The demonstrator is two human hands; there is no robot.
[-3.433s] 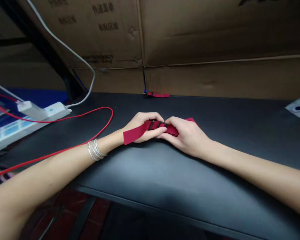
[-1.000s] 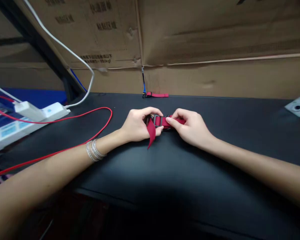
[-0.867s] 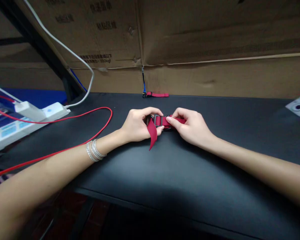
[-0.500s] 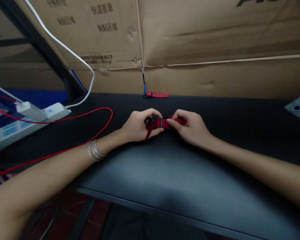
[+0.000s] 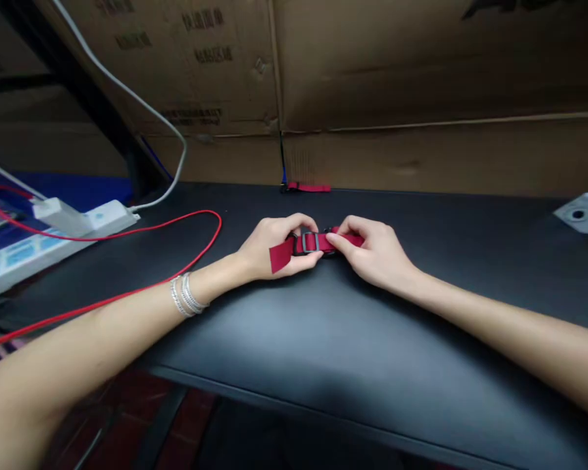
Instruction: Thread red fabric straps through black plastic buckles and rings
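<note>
**Red webbing strap [image 5: 287, 253] being gripped at the bench [image 5: 372, 352]**

The strap is being held closed in the left hand [image 5: 273, 251] and pinched by the right hand [image 5: 375, 254], with a metal slider buckle [image 5: 310, 243] being kept between them. Its free end is being left jutting toward 9 o'clock from the left hand, while the other end is being hidden by the right hand's fingers [image 5: 345, 238]. Whether the strap touches the bench cannot be told. Dark bench is being shown toward 6 o'clock, as far as its near edge. A second red strap [image 5: 308, 187] is lying at 12 o'clock on the far edge. A red cable [image 5: 219, 225] is looping toward 10 o'clock, near a white power strip [image 5: 108, 219]. A pale grey object [image 5: 581, 213] at 3 o'clock is being cut off by the frame.
</note>
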